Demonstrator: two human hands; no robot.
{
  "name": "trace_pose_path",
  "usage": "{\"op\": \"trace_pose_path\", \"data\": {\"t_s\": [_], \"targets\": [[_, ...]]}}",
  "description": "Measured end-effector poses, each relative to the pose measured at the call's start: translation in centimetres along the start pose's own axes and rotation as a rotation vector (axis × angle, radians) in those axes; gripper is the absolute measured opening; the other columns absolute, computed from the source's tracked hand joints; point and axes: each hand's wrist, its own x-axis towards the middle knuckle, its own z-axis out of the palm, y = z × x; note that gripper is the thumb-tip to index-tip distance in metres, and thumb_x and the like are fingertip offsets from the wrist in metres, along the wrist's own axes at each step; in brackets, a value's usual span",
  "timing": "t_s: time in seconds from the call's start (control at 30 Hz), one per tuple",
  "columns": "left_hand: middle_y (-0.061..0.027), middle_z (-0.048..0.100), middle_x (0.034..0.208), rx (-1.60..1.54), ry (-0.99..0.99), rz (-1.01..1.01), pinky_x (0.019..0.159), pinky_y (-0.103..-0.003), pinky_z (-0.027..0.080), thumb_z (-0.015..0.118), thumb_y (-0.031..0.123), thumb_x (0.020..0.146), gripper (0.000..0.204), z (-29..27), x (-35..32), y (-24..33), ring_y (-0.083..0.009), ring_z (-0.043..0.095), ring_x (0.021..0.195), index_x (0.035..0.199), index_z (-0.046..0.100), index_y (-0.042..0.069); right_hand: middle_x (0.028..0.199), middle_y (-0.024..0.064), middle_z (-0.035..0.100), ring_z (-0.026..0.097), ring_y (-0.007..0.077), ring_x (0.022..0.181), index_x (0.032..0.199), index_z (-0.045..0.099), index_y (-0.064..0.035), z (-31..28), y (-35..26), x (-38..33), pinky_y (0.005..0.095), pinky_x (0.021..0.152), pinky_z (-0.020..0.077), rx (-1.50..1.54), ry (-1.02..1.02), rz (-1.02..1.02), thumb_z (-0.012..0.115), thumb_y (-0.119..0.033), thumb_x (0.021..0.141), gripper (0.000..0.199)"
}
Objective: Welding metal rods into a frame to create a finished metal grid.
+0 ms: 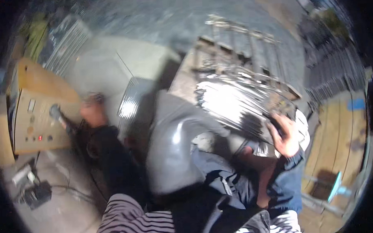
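My left hand (pixel 93 112) is at the left, beside a tan control box (pixel 43 125) with a small red light and a thick cable plugged into its front. The hand is smeared by motion, with a dark rounded thing at its top, so its grip is unclear. At the right, my right hand (pixel 286 134) is curved, thumb and fingers apart, at the near right end of a pile of shiny metal rods (pixel 225 99). Whether it touches the rods is hard to tell. The pile lies on a flat board (pixel 185 77), with a frame of thin bars (pixel 243 36) at its far side.
A smooth grey cover (pixel 167 154) lies over my leg. A ribbed metal piece (pixel 132 100) stands left of it. Cables and a dark box (pixel 36 195) lie on the lower-left floor. Stacked dark bars (pixel 335 72) and wooden planks (pixel 335 140) line the right side.
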Motion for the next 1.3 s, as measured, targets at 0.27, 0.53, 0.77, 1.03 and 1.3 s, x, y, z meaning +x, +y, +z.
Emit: {"op": "trace_pose_path", "data": {"t_s": [0.27, 0.53, 0.77, 1.03, 1.3], "targets": [[-0.0166, 0.073, 0.102, -0.713, -0.625, -0.177, 0.085, -0.037, 0.058, 0.064, 0.0, 0.094, 0.027, 14.8, -9.1, 29.2, -0.0268, 0.073, 0.091, 0.12, 0.063, -0.006, 0.141, 0.0258, 0.054, 0.05, 0.0328, 0.135, 0.144, 0.047, 0.0017, -1.7, 5.1, 5.3, 0.0392, 0.111, 0.039, 0.265, 0.369, 0.055, 0.064, -0.021, 0.097, 0.055], [-0.026, 0.069, 0.078, -0.035, -0.708, 0.179, 0.073, -0.046, 0.051, 0.065, 0.021, 0.092, 0.032, 20.2, -19.3, 30.1, -0.0326, 0.069, 0.076, 0.095, 0.068, -0.01, 0.134, 0.0287, 0.059, 0.056, 0.0333, 0.129, 0.135, 0.052, 0.0114, 0.1, 12.0, 5.9, 0.0385, 0.107, 0.0455, 0.378, 0.431, 0.453, 0.07, -0.034, 0.093, 0.064], [-0.0337, 0.067, 0.094, 0.177, -0.75, 0.249, 0.083, -0.052, 0.049, 0.06, 0.021, 0.091, 0.032, 22.4, -19.2, 28.8, -0.0504, 0.065, 0.093, 0.093, 0.069, -0.009, 0.142, 0.0308, 0.051, 0.048, 0.0411, 0.135, 0.136, 0.052, 0.0099, 2.1, 13.4, 4.1, 0.043, 0.113, 0.0389, 0.144, 0.271, 0.497, 0.067, -0.044, 0.092, 0.071], [-0.0325, 0.068, 0.103, 0.121, -0.707, 0.318, 0.089, -0.048, 0.05, 0.057, 0.021, 0.09, 0.04, 24.1, -16.6, 25.7, -0.0467, 0.066, 0.103, 0.119, 0.065, -0.006, 0.145, 0.0299, 0.048, 0.043, 0.0409, 0.139, 0.139, 0.051, 0.0063, 2.5, 11.8, 3.2, 0.0449, 0.117, 0.0336, 0.06, 0.221, 0.496, 0.064, -0.046, 0.094, 0.07], [-0.0324, 0.068, 0.105, 0.203, -0.745, 0.343, 0.091, -0.048, 0.051, 0.058, 0.023, 0.087, 0.043, 23.4, -17.3, 27.6, -0.0453, 0.066, 0.105, 0.118, 0.067, -0.006, 0.143, 0.0322, 0.049, 0.046, 0.0426, 0.136, 0.136, 0.054, 0.0065, 2.2, 12.2, 3.0, 0.0455, 0.114, 0.037, 0.094, 0.237, 0.446, 0.068, -0.041, 0.092, 0.066]]}}
